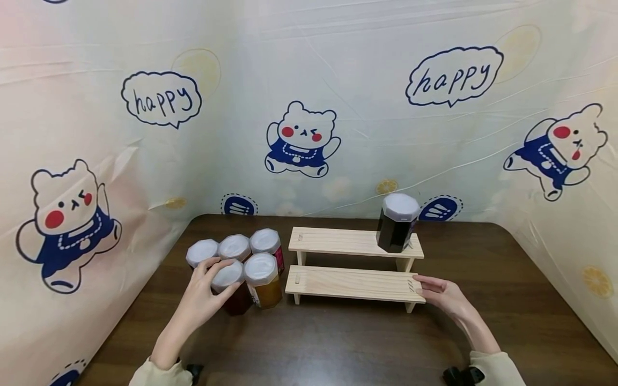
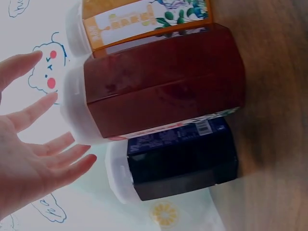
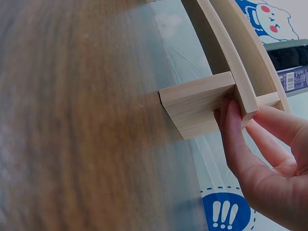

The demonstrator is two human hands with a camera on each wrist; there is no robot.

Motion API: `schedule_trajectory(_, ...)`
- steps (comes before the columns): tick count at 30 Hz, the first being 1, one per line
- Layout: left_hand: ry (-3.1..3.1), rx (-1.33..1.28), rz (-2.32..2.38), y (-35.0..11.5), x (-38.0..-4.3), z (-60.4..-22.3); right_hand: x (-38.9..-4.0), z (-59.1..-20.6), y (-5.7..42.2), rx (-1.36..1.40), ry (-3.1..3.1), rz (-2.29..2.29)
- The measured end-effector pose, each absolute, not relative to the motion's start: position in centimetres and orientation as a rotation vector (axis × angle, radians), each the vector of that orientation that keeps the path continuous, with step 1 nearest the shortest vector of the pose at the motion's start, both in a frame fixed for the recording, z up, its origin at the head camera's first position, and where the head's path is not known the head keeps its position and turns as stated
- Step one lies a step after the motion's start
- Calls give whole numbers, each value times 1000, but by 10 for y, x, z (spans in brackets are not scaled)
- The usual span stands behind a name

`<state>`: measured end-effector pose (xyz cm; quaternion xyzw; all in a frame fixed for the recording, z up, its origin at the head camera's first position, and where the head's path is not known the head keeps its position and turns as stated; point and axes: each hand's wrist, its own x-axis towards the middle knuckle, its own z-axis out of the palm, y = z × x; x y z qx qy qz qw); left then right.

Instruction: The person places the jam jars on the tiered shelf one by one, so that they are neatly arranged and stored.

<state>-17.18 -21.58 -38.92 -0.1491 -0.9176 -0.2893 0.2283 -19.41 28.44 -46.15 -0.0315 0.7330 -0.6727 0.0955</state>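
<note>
My left hand (image 1: 200, 297) reaches over a dark red jar (image 2: 163, 89) with a white lid, its fingers spread around the lid. In the left wrist view those fingers are apart and fairly straight, the fingertips close to the lid. An amber jar (image 1: 266, 292) stands just right of it, and a dark jar (image 2: 183, 161) shows beside it in the left wrist view. With thumb and fingers, my right hand (image 1: 446, 296) pinches the right end of the lower wooden shelf (image 1: 354, 282). In the right wrist view, fingers press under the board beside its leg (image 3: 195, 103).
Behind the lower shelf stands a higher wooden shelf (image 1: 338, 240), with a black white-lidded jar (image 1: 393, 230) at its right end. More white-lidded jars, one being a red-labelled jar (image 1: 278, 257), cluster at the left of the brown table (image 1: 338, 343). A printed cloth (image 1: 367, 134) hangs behind.
</note>
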Motion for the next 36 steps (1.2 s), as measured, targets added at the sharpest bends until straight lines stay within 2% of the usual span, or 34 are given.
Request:
schedule_trajectory(15, -2550, -331, -883, -225, -181, -419, -194, -457, 284, -61, 2192, -1951)
schedule_trajectory(36, -2384, -209, -880, -223, -192, -431, -195, -462, 287, -98, 2211, -1952)
